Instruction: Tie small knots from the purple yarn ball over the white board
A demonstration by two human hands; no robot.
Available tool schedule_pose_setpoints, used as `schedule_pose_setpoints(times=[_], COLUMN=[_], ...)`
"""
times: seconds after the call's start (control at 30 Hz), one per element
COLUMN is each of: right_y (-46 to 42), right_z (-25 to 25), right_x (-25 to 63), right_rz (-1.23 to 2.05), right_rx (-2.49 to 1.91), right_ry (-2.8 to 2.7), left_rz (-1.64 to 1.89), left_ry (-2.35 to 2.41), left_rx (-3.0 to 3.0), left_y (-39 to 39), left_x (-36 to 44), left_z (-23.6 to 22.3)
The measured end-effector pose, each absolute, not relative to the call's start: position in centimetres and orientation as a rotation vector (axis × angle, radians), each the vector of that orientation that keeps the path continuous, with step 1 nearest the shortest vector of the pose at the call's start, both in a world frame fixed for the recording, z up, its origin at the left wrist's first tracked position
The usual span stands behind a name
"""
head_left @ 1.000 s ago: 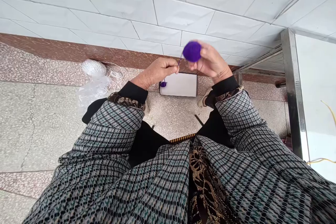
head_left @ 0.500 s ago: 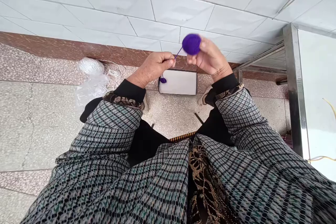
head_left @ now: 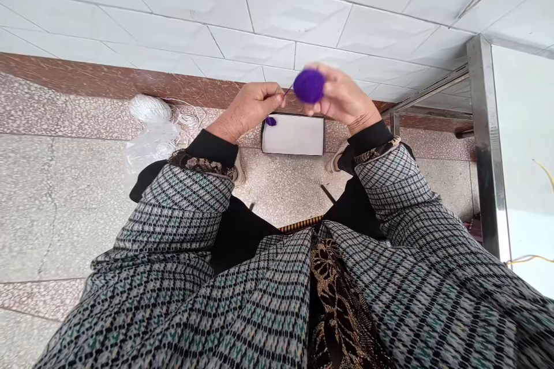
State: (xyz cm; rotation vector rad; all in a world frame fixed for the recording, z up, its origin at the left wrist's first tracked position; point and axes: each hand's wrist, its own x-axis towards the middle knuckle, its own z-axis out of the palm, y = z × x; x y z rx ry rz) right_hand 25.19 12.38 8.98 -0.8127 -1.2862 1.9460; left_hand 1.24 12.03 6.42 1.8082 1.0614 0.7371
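Note:
My right hand (head_left: 346, 101) is closed round a small ball of purple yarn (head_left: 309, 86), held up in front of the wall; the hand is a little blurred. A purple strand runs from the ball to my left hand (head_left: 251, 109), whose fingers pinch it. A small purple bit of yarn (head_left: 270, 121) hangs below the left fingers. Both hands are above a white flat box (head_left: 294, 135) on the floor.
A ball of white string (head_left: 149, 108) with loose loops and a clear plastic bag (head_left: 149, 147) lie by the wall at left. A metal-framed table (head_left: 478, 144) stands at right with yellow cord (head_left: 546, 176) on it. My checked coat fills the foreground.
The purple ball and my right hand have dropped slightly and moved left, closer to my left hand. The hanging purple bit has risen nearer the left fingers.

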Motion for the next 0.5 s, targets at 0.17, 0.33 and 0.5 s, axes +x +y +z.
schedule_pose_setpoints(times=[0.17, 0.33, 0.5], right_y=[12.8, 12.6, 12.3], right_z=[8.9, 7.8, 8.3], right_x=[24.2, 23.9, 24.3], right_rz=[1.671, 1.821, 2.054], right_rx=[-0.953, -1.211, -0.983], right_ry=[-1.066, -1.604, -1.794], left_rz=[0.436, 0.495, 0.638], left_ry=[0.838, 0.86, 1.046], left_rx=[1.935, 1.915, 1.857], left_y=[11.3, 10.9, 11.5], left_x=[2.3, 1.9, 0.8], left_z=[6.9, 8.1, 7.8])
